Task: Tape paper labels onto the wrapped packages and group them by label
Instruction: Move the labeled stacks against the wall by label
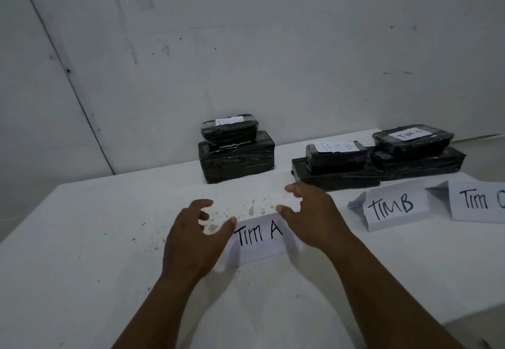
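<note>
Three stacks of black plastic-wrapped packages stand across the middle of the frame on a white table (82,239). The left stack (236,154), at centre, is a rounded package on a larger block; its top carries a small white label (228,121) whose writing starts "Ti" and is otherwise too blurred to read. To its right, the middle stack (336,166) has a small package on a flat one, with a label (336,146) reading "TiM B". The right stack (419,156), touching the middle one, carries a label (409,134) reading "TiM C".

In front of the stacks lie three folded paper signs. The "TIM A" sign (258,236) is at lower centre, in front of the left stack. The "TIM B" sign (393,209) sits at right, in front of the middle stack, and the "TIM C" sign (478,201) is cut off by the right edge.

The left hand (196,236) is spread, fingers loosely bent, holding nothing, its thumb just at the left edge of the "TIM A" sign. The right hand (314,214) is likewise spread and empty at the sign's upper right corner; whether either touches the paper cannot be told.

Brownish specks dot the table between the hands. A scuffed white wall (246,34) fills the upper frame.
</note>
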{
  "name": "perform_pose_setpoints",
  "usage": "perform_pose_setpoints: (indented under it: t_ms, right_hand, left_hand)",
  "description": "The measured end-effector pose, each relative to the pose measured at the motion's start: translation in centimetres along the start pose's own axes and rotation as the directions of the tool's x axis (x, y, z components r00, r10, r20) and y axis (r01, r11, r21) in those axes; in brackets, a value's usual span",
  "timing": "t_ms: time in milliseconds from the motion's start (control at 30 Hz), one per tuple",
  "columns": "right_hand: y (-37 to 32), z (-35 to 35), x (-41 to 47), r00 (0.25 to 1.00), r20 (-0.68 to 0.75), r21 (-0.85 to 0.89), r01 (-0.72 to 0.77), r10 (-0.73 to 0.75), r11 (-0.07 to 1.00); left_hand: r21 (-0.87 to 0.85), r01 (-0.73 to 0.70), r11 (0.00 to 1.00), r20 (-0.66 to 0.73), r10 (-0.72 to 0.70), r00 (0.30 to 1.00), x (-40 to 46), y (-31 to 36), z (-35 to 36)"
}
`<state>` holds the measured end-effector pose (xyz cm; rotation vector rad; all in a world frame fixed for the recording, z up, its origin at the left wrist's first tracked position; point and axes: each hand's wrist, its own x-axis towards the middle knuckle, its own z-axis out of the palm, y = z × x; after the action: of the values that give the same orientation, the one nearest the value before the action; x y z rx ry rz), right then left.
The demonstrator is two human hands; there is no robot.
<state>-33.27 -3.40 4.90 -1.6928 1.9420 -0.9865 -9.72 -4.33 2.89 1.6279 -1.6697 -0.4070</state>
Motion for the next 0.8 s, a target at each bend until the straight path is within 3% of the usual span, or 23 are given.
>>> perform_pose_setpoints:
  t_ms: [133, 267, 400, 567, 700, 800]
  right_hand:
    - [0.1, -3.2, 2.0, 0.991, -0.134, -0.020, 0.020, -0.022, 1.000]
    - [1.3, -6.9, 5.2, 0.981, -0.193, -0.212, -0.024, -0.018, 0.977]
    - [3.4, -9.7, 8.3, 0.991, -0.099, -0.318, -0.120, 0.093, 0.941]
    - [6.3, -11.9, 11.2, 0.976, 0.001, -0.449, -0.193, 0.216, 0.872]
    - [7.9, -13.0, 12.6, 0.967, 0.090, -0.452, -0.173, 0.238, 0.875]
    - [8.8, -13.3, 13.3, 0.971, 0.138, -0.497, -0.103, 0.196, 0.862]
  left_hand:
    - [-0.052, -0.119, 0.992, -0.050, 0.117, 0.992, 1.9, 3.3, 0.6]
    - [-0.106, -0.270, 0.957, 0.013, 0.272, 0.962, 4.3, 7.5, 2.5]
    - [-0.038, -0.361, 0.932, 0.168, 0.362, 0.917, 6.7, 11.6, 5.6]
    - [0.119, -0.413, 0.903, 0.387, 0.341, 0.857, 8.8, 15.4, 11.2]
    - [0.221, -0.480, 0.849, 0.494, 0.327, 0.806, 9.9, 16.3, 15.1]
    - [0.244, -0.456, 0.856, 0.542, 0.269, 0.796, 10.4, 15.8, 17.6]
